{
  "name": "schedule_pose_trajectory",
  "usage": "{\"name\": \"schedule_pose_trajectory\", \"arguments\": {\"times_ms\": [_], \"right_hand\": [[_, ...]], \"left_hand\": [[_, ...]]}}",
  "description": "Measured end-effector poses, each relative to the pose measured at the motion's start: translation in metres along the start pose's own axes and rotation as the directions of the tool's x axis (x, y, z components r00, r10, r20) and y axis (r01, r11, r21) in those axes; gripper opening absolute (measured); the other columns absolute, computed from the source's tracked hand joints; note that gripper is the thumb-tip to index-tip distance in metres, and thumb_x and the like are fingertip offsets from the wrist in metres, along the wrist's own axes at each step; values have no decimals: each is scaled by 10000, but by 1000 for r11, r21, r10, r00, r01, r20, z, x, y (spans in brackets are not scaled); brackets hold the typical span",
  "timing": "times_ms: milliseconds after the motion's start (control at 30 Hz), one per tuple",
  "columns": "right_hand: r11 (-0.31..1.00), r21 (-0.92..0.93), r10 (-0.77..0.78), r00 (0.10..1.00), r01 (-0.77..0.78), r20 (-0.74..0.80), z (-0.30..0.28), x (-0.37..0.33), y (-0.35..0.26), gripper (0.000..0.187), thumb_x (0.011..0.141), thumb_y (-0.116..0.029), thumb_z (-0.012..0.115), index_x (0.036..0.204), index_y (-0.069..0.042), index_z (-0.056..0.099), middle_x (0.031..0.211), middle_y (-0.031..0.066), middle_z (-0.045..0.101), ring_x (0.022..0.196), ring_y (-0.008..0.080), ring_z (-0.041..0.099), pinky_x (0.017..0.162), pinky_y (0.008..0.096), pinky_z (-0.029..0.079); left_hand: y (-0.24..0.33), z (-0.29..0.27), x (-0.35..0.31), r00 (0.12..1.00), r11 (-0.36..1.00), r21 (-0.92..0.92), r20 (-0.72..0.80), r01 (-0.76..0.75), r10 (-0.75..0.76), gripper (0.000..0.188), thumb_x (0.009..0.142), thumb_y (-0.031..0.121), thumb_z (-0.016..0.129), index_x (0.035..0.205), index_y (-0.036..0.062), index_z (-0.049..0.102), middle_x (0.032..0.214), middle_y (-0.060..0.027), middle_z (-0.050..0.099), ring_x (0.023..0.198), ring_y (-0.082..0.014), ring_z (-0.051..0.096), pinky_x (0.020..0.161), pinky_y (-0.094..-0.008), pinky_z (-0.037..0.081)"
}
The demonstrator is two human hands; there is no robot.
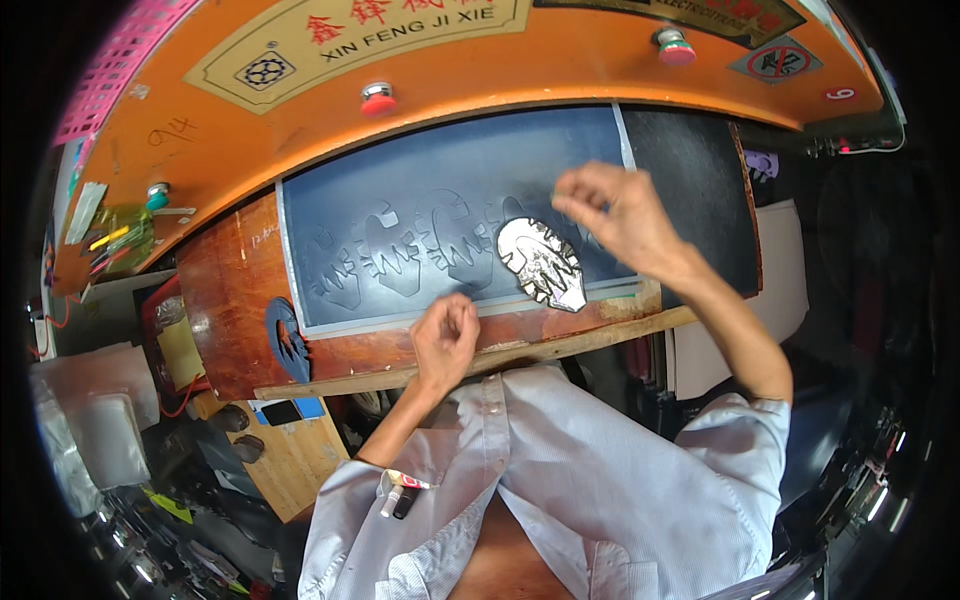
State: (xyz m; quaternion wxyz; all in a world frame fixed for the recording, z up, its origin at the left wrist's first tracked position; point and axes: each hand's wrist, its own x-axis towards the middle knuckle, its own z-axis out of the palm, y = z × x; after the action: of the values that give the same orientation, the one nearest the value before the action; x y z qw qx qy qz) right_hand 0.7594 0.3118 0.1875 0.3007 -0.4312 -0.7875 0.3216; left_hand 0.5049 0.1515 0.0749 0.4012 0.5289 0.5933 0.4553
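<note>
A dark blue sheet (pixel 400 180) lies on the machine bed, with a row of curved, toothed outlines pressed or cut into it. On its near right part rests a pale metal cutting die (pixel 541 262) with jagged edges, beside the last outlines. My right hand (pixel 618 210) is raised just beyond the die, thumb and fingers pinched together; anything between the fingertips is too small to name. Over the sheet's near edge, left of the die, my left hand (pixel 445 338) is curled closed. Its palm side is hidden, so I cannot tell whether it holds anything.
An orange machine beam (pixel 440 85) with red push buttons (pixel 378 99) spans the far side. A dark blue cut piece (pixel 288 340) lies at the board's left end. Lower left stands a small wooden table (pixel 298 455) with a phone (pixel 281 412). A black board (pixel 690 200) extends right.
</note>
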Motion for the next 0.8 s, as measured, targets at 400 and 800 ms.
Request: {"name": "schedule_pose_trajectory", "arguments": {"times_ms": [400, 800], "right_hand": [[969, -180, -187, 979, 169, -86, 76, -51, 73, 153, 839, -29, 781, 980, 23, 753, 1021, 134, 745, 932, 309, 734, 759, 391, 617], [976, -173, -161, 974, 133, -159, 86, -55, 79, 121, 857, -15, 771, 974, 2, 745, 1044, 95, 720, 920, 284, 717, 713, 374, 605]], "left_hand": [[21, 57, 90, 968, 935, 253, 59, -250, 243, 224, 918, 71, 754, 1129, 1, 733, 1051, -136, 670, 977, -293, 638, 874, -385, 512], [11, 69, 110, 972, 956, 246, 208, -162, 111, 241, 902, 130, 812, 1113, 18, 788, 1129, -122, 705, 1082, -290, 627, 951, -376, 491]]}}
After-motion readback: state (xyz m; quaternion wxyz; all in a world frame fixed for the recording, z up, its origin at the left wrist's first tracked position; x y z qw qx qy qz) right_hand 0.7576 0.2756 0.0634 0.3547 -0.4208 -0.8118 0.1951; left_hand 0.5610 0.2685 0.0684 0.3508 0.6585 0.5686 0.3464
